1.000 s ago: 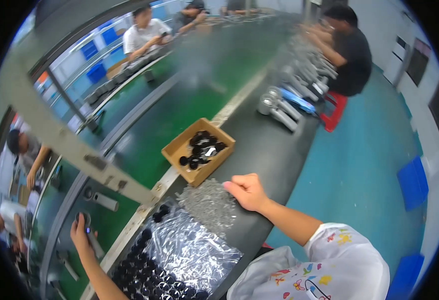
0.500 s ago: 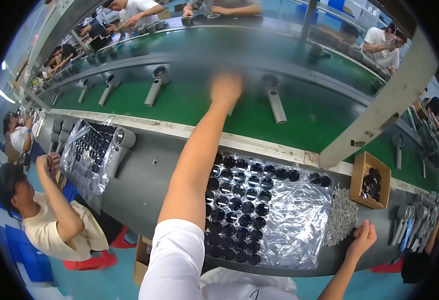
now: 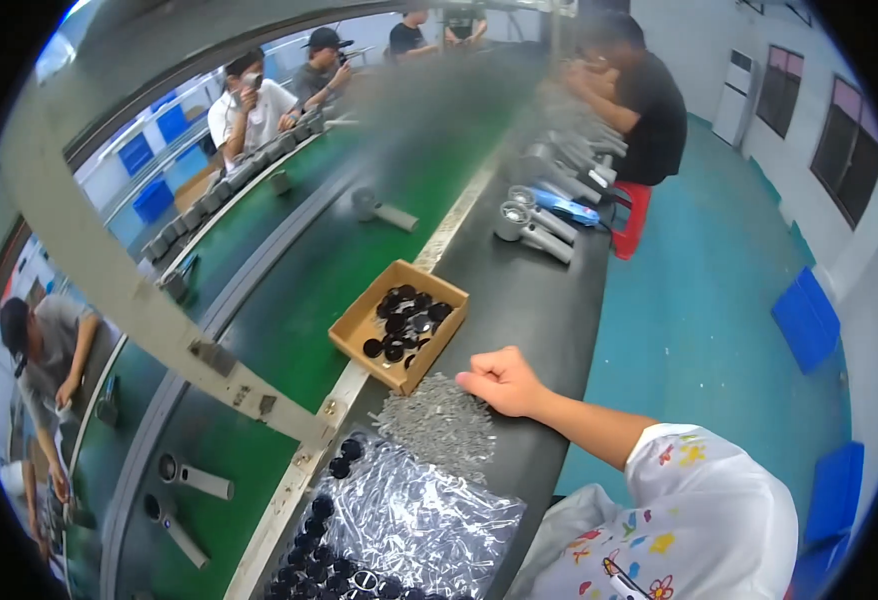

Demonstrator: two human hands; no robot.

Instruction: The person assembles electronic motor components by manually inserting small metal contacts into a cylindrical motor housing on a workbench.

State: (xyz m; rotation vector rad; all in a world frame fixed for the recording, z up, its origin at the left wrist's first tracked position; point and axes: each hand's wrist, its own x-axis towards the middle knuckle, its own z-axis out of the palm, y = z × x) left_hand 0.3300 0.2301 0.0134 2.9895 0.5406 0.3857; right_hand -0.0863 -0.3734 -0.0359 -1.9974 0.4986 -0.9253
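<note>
My right hand is closed in a fist at the edge of a pile of small grey parts. Its curled fingers hide whatever may be inside. Just beyond the fist stands an open cardboard box with round black discs in it. On the near side of the pile lies a clear plastic sheet, with rows of black discs along its left and lower parts. My left hand is out of view.
Grey handheld fan-like bodies lie on the green conveyor at left. A slanting metal post rises by the bench edge. Farther along the bench are more grey bodies, a blue tool and a seated person on a red stool.
The view has swung to the right. My left arm, earlier stretched over the conveyor, has left the picture. My right hand stays closed beside the grey parts.
</note>
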